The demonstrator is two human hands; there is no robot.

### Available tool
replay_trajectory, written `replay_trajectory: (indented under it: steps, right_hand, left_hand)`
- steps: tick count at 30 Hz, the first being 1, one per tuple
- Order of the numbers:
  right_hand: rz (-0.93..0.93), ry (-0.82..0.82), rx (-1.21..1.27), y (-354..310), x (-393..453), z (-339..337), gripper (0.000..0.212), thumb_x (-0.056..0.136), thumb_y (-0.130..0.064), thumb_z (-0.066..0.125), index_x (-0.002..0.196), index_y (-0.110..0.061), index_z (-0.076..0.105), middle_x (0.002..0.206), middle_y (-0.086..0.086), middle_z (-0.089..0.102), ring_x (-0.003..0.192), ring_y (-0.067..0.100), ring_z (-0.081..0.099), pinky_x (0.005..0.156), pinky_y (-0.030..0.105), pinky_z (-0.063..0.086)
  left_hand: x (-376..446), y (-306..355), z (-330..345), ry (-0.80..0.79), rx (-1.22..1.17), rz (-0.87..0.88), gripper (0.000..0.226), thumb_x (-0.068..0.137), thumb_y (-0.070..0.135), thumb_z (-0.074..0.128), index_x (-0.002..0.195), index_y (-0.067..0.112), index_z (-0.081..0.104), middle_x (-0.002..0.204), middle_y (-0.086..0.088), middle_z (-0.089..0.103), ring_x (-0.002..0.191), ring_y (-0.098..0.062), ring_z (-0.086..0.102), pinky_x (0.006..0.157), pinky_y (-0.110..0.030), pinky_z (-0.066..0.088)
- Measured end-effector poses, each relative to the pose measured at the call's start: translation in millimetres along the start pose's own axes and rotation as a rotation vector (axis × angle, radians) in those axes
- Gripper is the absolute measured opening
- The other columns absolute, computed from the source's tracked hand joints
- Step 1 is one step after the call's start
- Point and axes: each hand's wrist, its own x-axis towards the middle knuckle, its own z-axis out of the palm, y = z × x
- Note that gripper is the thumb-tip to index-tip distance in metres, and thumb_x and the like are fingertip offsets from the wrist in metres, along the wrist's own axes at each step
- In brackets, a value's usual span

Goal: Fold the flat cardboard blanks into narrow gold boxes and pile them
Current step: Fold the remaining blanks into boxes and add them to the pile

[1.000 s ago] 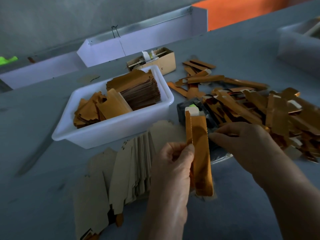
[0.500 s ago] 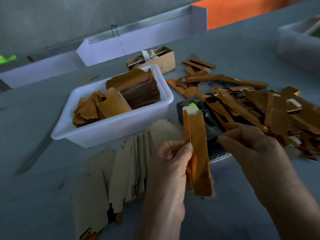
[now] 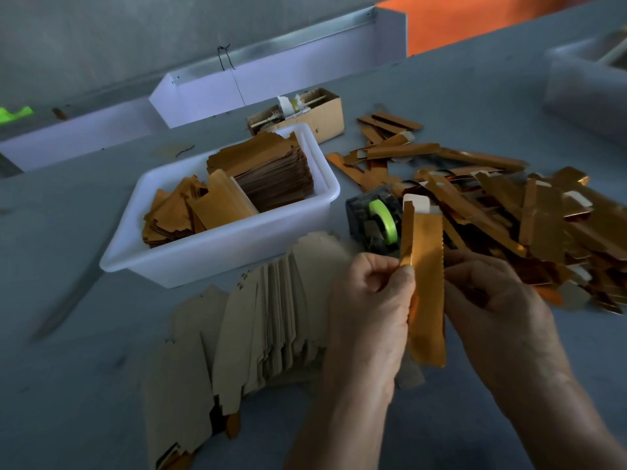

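Note:
A narrow gold box [image 3: 424, 266] stands upright between both hands, its white flap at the top. My left hand [image 3: 369, 300] pinches its left edge with thumb and curled fingers. My right hand [image 3: 495, 300] grips its right edge, where a strip of clear tape with a serrated end lies. A fanned row of flat blanks [image 3: 258, 320], plain side up, lies on the table left of my hands. A loose pile of folded gold boxes [image 3: 529, 218] spreads at the right.
A white tub [image 3: 217, 249] holds stacks of gold blanks behind the fanned row. A tape dispenser [image 3: 376, 222] with a green roll sits just behind the held box. A small cardboard carton [image 3: 325, 113] and a white rail [image 3: 271, 83] stand farther back.
My right hand left the tape dispenser and came to the right edge of the held box, bringing a piece of tape. The left hand kept its hold on the box.

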Motion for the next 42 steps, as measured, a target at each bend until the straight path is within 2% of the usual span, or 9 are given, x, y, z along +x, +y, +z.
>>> replay_trajectory:
  steps: [4, 8, 12, 16, 20, 24, 29, 33, 42]
  right_hand:
    - [-0.037, -0.029, -0.025, -0.6, 0.0, -1.7, 0.008, 0.080, -0.022, 0.065, 0.074, -0.028, 0.065, 0.108, -0.015, 0.057, 0.098, 0.011, 0.057, 0.079, 0.027, 0.047]
    - [-0.225, 0.089, -0.442, -2.0, 3.1, -1.1, 0.004, 0.082, -0.004, 0.066, 0.080, -0.002, 0.069, 0.107, 0.009, 0.063, 0.096, 0.029, 0.058, 0.074, 0.032, 0.046]
    - [-0.172, 0.042, -0.254, -4.6, -1.2, -16.5, 0.012, 0.084, -0.017, 0.063, 0.077, -0.027, 0.062, 0.092, -0.007, 0.060, 0.075, 0.008, 0.055, 0.060, 0.018, 0.037]
    - [-0.032, -0.098, 0.158, -12.6, -4.9, -37.0, 0.022, 0.059, -0.054, 0.053, 0.075, -0.044, 0.064, 0.079, -0.013, 0.067, 0.075, 0.005, 0.064, 0.061, 0.026, 0.048]
    - [-0.145, -0.280, 0.229, -25.5, -6.0, -41.2, 0.020, 0.059, -0.042, 0.054, 0.072, -0.048, 0.068, 0.074, -0.016, 0.069, 0.071, -0.001, 0.063, 0.052, 0.011, 0.050]
    - [-0.232, -0.358, 0.172, -29.3, -5.3, -37.0, 0.024, 0.062, -0.043, 0.054, 0.079, -0.048, 0.070, 0.079, -0.019, 0.070, 0.076, 0.001, 0.063, 0.054, 0.009, 0.048]
    - [-0.248, -0.337, 0.069, -33.3, -4.3, -34.8, 0.032, 0.059, -0.055, 0.048, 0.087, -0.056, 0.065, 0.083, -0.023, 0.068, 0.077, 0.000, 0.063, 0.057, 0.013, 0.050]
    - [-0.213, -0.288, -0.023, -38.7, -3.3, -33.7, 0.042, 0.053, -0.060, 0.046, 0.094, -0.053, 0.047, 0.083, -0.024, 0.066, 0.073, -0.003, 0.063, 0.059, 0.021, 0.048]
    - [-0.147, -0.234, -0.116, -39.4, -2.8, -29.8, 0.029, 0.072, -0.029, 0.069, 0.082, -0.038, 0.044, 0.080, -0.038, 0.060, 0.072, -0.014, 0.059, 0.055, 0.015, 0.043]
  left_hand:
    - [1.1, -1.5, 1.3, 0.019, 0.121, 0.064, 0.004, 0.090, 0.023, 0.062, 0.087, 0.022, 0.062, 0.074, 0.005, 0.065, 0.061, -0.001, 0.060, 0.053, -0.015, 0.046]
    - [3.0, -1.6, -0.2, 0.024, 0.161, 0.047, 0.006, 0.090, 0.027, 0.062, 0.090, 0.022, 0.064, 0.083, 0.002, 0.068, 0.071, -0.009, 0.064, 0.062, -0.024, 0.054]
    - [2.0, 1.7, -2.6, -0.001, 0.131, 0.007, 0.008, 0.089, 0.030, 0.063, 0.091, 0.022, 0.065, 0.085, -0.001, 0.070, 0.073, -0.011, 0.065, 0.062, -0.023, 0.052]
    - [-3.5, 1.9, -6.4, -0.015, 0.107, 0.015, 0.006, 0.089, 0.030, 0.064, 0.090, 0.024, 0.066, 0.089, 0.002, 0.070, 0.080, -0.014, 0.066, 0.068, -0.028, 0.053]
    - [-13.1, 5.5, -11.1, -0.077, 0.020, 0.007, 0.008, 0.089, 0.023, 0.064, 0.083, 0.018, 0.067, 0.074, -0.002, 0.070, 0.060, -0.015, 0.065, 0.051, -0.022, 0.051]
    - [-14.3, 7.7, -13.8, -0.125, -0.068, -0.046, 0.007, 0.087, 0.015, 0.067, 0.089, 0.009, 0.069, 0.084, -0.010, 0.074, 0.076, -0.022, 0.073, 0.069, -0.030, 0.060]
    - [-15.5, 9.0, -16.4, -0.154, -0.125, -0.070, 0.004, 0.086, 0.012, 0.068, 0.084, 0.009, 0.070, 0.083, -0.012, 0.074, 0.077, -0.025, 0.073, 0.060, -0.023, 0.056]
    - [-16.2, 10.1, -18.7, -0.186, -0.150, -0.055, 0.004, 0.086, 0.010, 0.066, 0.084, 0.009, 0.070, 0.083, -0.010, 0.074, 0.077, -0.023, 0.073, 0.071, -0.030, 0.059]
    - [-17.2, 11.4, -25.1, -0.279, -0.127, -0.059, 0.022, 0.074, 0.030, 0.076, 0.086, 0.012, 0.071, 0.088, -0.008, 0.075, 0.083, -0.022, 0.073, 0.074, -0.031, 0.058]
